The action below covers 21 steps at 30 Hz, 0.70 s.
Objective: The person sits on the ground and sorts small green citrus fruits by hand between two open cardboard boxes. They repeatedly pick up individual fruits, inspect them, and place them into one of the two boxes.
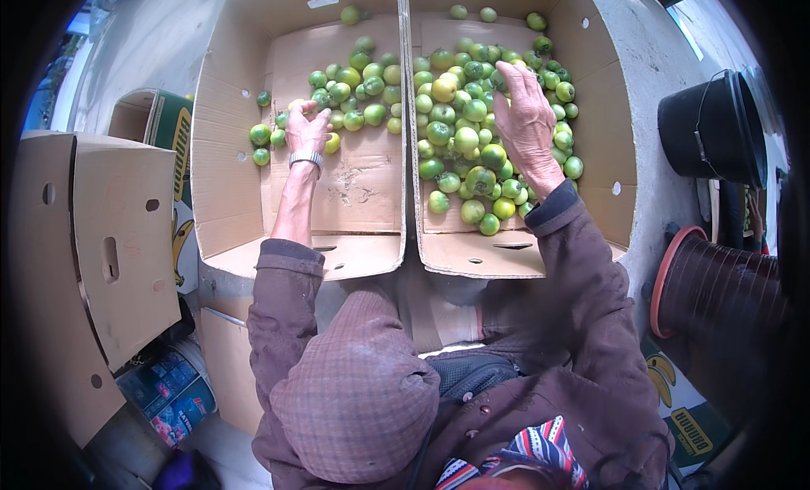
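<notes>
Two cardboard boxes stand side by side before me, the left box [354, 215] with fewer green tomatoes [374, 114] and the right box [601, 110] with a large heap of green and yellowish tomatoes [467, 139]. My left hand [307, 131], with a metal-banded watch [306, 156] on its wrist, reaches low among the tomatoes in the left box. Its fingers are bent beside a yellowish tomato [295, 103]; whether they grip anything is hidden. Over the right heap, my right hand [526, 113] has a dark green tomato [498, 81] between thumb and fingers.
Cardboard boxes [126, 237] are stacked at the left, above a printed bucket [174, 389]. On the right are a black bucket [709, 129] with a wire handle and a dark container with a red rim [664, 287]. A banana box [693, 433] lies at lower right.
</notes>
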Each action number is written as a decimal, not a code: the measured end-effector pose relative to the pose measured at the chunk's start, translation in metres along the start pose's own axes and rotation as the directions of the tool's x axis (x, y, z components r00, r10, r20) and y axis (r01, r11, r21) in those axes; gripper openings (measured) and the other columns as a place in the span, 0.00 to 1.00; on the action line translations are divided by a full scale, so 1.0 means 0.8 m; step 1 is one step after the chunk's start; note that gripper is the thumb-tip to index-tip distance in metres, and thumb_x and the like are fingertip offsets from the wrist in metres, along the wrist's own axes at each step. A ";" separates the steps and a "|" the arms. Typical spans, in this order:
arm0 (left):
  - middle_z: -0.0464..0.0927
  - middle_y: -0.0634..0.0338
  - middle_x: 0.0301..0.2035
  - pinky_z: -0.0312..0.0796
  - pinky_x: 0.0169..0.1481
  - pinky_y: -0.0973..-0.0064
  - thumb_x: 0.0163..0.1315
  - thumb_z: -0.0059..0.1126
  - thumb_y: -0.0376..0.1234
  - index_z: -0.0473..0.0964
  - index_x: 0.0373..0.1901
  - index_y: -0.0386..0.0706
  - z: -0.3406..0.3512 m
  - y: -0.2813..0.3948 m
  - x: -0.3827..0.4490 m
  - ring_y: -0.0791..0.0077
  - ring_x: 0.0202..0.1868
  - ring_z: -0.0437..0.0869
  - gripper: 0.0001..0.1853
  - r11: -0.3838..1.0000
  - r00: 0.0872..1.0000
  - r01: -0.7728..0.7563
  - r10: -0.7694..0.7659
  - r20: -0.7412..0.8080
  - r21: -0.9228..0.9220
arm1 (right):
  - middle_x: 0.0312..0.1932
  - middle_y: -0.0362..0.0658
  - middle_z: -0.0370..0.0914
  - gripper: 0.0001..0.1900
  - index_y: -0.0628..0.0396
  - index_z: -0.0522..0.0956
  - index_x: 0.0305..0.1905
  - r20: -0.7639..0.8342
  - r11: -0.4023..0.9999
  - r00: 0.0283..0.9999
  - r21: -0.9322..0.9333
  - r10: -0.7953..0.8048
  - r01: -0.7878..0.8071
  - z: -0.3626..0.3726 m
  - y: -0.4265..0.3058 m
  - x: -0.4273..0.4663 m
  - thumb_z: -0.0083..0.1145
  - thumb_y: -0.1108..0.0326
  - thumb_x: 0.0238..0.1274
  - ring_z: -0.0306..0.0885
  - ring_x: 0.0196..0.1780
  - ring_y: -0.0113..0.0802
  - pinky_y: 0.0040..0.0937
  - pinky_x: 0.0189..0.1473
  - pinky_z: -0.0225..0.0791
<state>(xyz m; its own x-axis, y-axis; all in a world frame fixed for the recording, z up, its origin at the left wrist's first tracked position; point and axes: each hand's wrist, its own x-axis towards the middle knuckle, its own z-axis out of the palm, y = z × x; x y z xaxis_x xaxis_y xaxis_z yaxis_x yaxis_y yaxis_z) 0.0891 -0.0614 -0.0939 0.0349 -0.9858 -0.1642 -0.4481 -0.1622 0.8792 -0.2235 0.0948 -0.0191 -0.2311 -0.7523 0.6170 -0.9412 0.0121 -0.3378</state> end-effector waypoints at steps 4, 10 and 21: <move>0.84 0.50 0.36 0.76 0.52 0.61 0.50 0.70 0.39 0.79 0.49 0.43 0.006 -0.014 -0.017 0.58 0.42 0.85 0.23 0.836 0.989 -0.149 0.129 0.075 0.529 | 0.57 0.48 0.74 0.24 0.52 0.75 0.59 0.081 0.981 0.991 -0.174 0.102 -0.087 0.009 0.032 -0.015 0.54 0.79 0.55 0.77 0.55 0.47 0.45 0.51 0.74; 0.74 0.38 0.49 0.73 0.59 0.56 0.50 0.65 0.29 0.74 0.53 0.46 0.020 -0.029 -0.037 0.42 0.54 0.79 0.25 0.636 0.961 -0.188 -0.038 0.274 0.748 | 0.64 0.52 0.68 0.28 0.51 0.70 0.66 -0.061 0.987 0.998 -0.157 0.035 -0.044 0.000 0.019 -0.004 0.57 0.77 0.58 0.73 0.61 0.50 0.45 0.56 0.71; 0.83 0.52 0.35 0.80 0.30 0.76 0.70 0.59 0.44 0.73 0.52 0.35 0.003 0.091 -0.034 0.71 0.31 0.86 0.21 0.920 0.933 0.105 0.040 0.357 -0.377 | 0.51 0.47 0.79 0.26 0.57 0.77 0.54 -0.121 0.914 0.946 0.248 -0.300 0.322 -0.030 -0.053 0.002 0.72 0.70 0.46 0.82 0.48 0.43 0.38 0.49 0.77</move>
<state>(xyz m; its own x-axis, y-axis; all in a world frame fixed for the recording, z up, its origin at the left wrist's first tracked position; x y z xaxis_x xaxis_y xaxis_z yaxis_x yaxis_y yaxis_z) 0.0533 -0.0463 -0.0265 -0.3041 -0.9113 -0.2777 -0.0721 -0.2687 0.9605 -0.1901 0.1090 0.0133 0.0343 -0.6361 0.7709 -0.8731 -0.3944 -0.2866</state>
